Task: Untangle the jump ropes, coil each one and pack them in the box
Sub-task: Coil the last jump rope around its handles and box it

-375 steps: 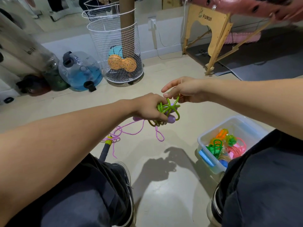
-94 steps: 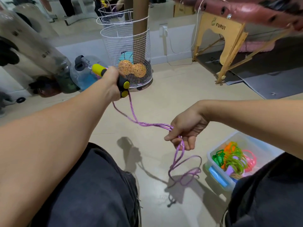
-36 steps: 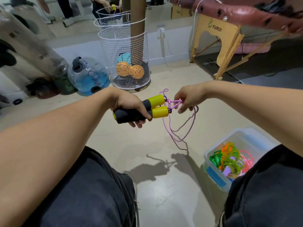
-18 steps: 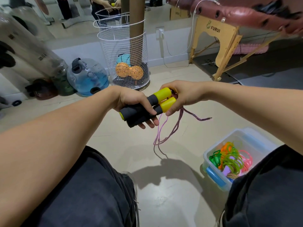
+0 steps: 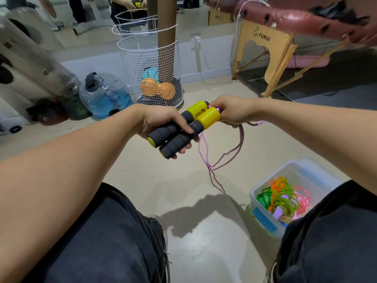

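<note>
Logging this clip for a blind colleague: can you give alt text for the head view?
The left hand grips two grey-and-yellow handles side by side while the right hand pinches the purple rope at their tips, its loops dangling. A clear box of coiled ropes sits on the floor at lower right.

"FURUI" with a small leaf logo stands on the wooden end panel (image 5: pixel 263 37); other markings are too blurred.

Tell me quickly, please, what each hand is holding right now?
Left hand: grips both jump rope handles together.
Right hand: pinches the purple rope at the handle tops.
</note>
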